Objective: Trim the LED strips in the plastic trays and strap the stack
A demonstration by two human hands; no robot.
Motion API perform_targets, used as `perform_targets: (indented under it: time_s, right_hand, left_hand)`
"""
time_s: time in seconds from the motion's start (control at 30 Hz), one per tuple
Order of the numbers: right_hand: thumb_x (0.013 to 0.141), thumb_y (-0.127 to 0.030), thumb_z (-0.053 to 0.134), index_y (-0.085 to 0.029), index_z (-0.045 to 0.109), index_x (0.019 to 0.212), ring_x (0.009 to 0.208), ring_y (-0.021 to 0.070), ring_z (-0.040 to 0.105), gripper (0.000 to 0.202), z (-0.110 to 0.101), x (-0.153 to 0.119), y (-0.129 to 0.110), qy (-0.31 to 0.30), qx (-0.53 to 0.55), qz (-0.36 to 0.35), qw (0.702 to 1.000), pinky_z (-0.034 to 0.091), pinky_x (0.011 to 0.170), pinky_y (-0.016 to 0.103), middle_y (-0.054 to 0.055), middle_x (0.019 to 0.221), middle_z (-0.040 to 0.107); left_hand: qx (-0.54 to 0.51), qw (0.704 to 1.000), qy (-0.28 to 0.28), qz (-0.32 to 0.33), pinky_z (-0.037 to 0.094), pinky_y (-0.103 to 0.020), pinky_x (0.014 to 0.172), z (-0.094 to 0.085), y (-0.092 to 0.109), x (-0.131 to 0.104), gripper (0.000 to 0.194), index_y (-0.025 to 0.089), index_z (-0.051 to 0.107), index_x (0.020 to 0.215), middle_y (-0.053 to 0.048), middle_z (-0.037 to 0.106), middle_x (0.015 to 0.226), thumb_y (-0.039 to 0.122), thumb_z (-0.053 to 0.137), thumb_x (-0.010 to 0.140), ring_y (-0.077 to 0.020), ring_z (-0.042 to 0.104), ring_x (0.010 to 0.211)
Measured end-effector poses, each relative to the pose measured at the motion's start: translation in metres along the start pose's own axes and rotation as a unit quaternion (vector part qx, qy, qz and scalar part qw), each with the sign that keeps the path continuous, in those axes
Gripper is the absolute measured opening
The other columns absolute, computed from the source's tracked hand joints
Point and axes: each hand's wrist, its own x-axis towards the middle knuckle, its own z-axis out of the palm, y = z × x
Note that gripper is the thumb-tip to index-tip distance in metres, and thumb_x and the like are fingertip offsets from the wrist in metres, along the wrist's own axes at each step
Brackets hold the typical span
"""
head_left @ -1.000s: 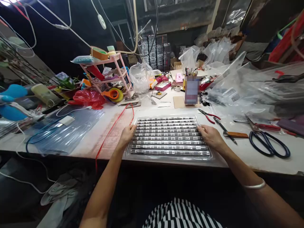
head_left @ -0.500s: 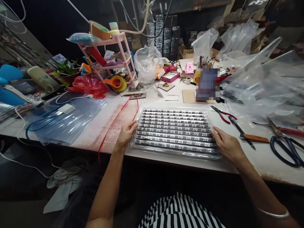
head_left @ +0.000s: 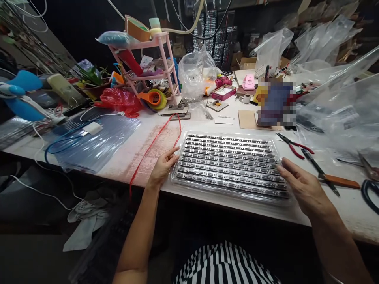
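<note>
A clear plastic tray [head_left: 213, 189] lies near the table's front edge, holding several rows of dark strips [head_left: 227, 161] with small pale pieces along them. My left hand [head_left: 161, 169] pinches the tray's left edge between thumb and fingers. At the opposite edge, my right hand [head_left: 304, 187] has its thumb over the rim, and its other fingers are partly hidden. A red ribbon [head_left: 148, 152] runs across the table just beyond my left hand.
Right of the tray lie red-handled pliers [head_left: 294, 146], a long dark blade-like tool [head_left: 321, 169] and blue-handled scissors [head_left: 370, 193]. Clear plastic sheets [head_left: 97, 146] cover the table's left side. A pink rack [head_left: 166, 63] and plastic bags [head_left: 340, 106] stand behind.
The view has turned slightly left, so everything sits further right in the picture. Both hands stay at the tray's edges; the right-hand fingers look slightly shifted.
</note>
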Motion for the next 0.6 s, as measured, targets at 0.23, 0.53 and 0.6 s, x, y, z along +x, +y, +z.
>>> perform_targets:
  time_s: [0.23, 0.53, 0.6]
  right_hand:
    - [0.072, -0.036, 0.068, -0.019, 0.070, 0.096, 0.134, 0.0186, 0.037, 0.029, -0.010, 0.001, -0.022, -0.049, 0.245, 0.004, 0.968, 0.019, 0.117, 0.035, 0.009, 0.129, 0.059]
    - [0.067, -0.023, 0.071, -0.036, 0.058, 0.119, 0.112, 0.0284, 0.060, 0.055, -0.025, -0.012, -0.047, -0.040, 0.271, -0.054, 0.960, 0.047, 0.099, 0.048, 0.004, 0.144, 0.043]
    - [0.065, -0.020, 0.070, -0.037, 0.056, 0.122, 0.107, 0.0313, 0.062, 0.061, -0.026, -0.017, -0.048, -0.041, 0.288, -0.060, 0.955, 0.043, 0.101, 0.057, 0.005, 0.140, 0.047]
  left_hand:
    - [0.036, 0.999, -0.012, 0.005, 0.036, -0.020, 0.058, 0.001, 0.005, -0.001, 0.060, 0.017, 0.061, 0.122, 0.005, 0.046, 0.064, 0.039, 0.076, 0.068, -0.0072, 0.042, 0.061]
    - [0.072, 0.997, -0.003, 0.036, 0.027, -0.019, 0.051, 0.007, 0.011, -0.002, 0.062, 0.013, 0.063, 0.119, 0.008, 0.038, 0.058, 0.036, 0.080, 0.063, -0.0052, 0.033, 0.054]
    - [0.058, 0.997, 0.014, 0.041, 0.026, -0.019, 0.049, 0.008, 0.007, -0.005, 0.064, 0.012, 0.061, 0.121, 0.008, 0.037, 0.057, 0.043, 0.077, 0.067, -0.0053, 0.032, 0.052]
